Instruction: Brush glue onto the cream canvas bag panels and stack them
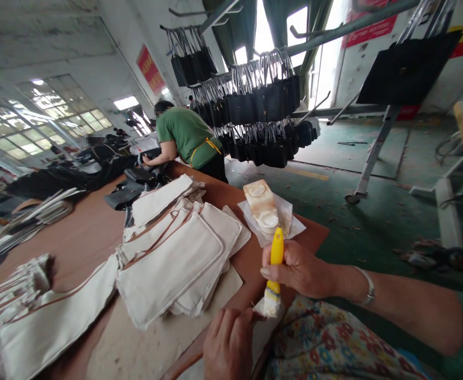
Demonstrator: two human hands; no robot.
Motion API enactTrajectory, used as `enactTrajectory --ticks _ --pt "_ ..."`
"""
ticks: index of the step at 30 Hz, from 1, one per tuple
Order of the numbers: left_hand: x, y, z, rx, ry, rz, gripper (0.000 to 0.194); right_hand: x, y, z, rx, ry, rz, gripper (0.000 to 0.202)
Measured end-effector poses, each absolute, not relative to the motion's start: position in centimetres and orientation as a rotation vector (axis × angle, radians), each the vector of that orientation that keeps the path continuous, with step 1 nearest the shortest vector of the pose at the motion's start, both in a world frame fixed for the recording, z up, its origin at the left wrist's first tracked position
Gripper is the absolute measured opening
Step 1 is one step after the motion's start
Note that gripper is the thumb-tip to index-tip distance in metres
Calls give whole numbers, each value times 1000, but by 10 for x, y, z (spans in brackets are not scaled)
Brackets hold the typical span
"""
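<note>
A paintbrush with a yellow handle (277, 248) is in the closed fingers of my right hand (300, 269), bristles down. White paste coats its bristles, which touch the edge of a pale fabric piece (263, 332) at the table's near edge. My left hand (229, 343) curls over this piece, its fingertips close beside the bristles; the fingers hide part of it. Beyond the brush stands a cream-coloured, paste-stained container (260, 200) on a white sheet (294, 228). Left of my hands lies a stack of off-white fabric bag panels (171, 264) with stitched edges.
More off-white pieces with brown trim (57, 322) spread along the brown tabletop (76, 237). Black bags (130, 187) lie farther back, where a person in a green shirt (187, 134) bends over the table. Racks of black handbags (263, 100) stand behind.
</note>
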State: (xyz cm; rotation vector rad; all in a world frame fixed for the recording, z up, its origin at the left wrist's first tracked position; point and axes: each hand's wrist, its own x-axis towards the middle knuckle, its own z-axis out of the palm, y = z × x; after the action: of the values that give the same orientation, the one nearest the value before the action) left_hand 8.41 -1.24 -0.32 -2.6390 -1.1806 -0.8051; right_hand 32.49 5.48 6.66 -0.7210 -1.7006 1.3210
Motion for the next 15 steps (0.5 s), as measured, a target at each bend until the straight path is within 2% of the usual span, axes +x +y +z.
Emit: enactTrajectory --ticks 4,7,8,11,12,15 --pt "87 -12 -2 -2648 -1227 -820 21 322 59 69 -816 -1657 1166 20" --pt "88 -15 -8 -2579 -1351 -850 12 315 53 65 -786 -1749 1282 23" --pt "87 -17 -13 -2512 -1417 -857 17 315 49 62 -790 -1765 1333 25" --pt "75 -25 -33 -2294 -1599 -803 57 323 45 45 -992 -1555 1414 29" --pt "67 -29 -40 -2236 -1630 -760 63 327 47 35 -1109 -1464 1364 30" --pt "38 -42 -43 -2101 -1648 -635 59 338 61 -1 -1325 -1287 1249 33"
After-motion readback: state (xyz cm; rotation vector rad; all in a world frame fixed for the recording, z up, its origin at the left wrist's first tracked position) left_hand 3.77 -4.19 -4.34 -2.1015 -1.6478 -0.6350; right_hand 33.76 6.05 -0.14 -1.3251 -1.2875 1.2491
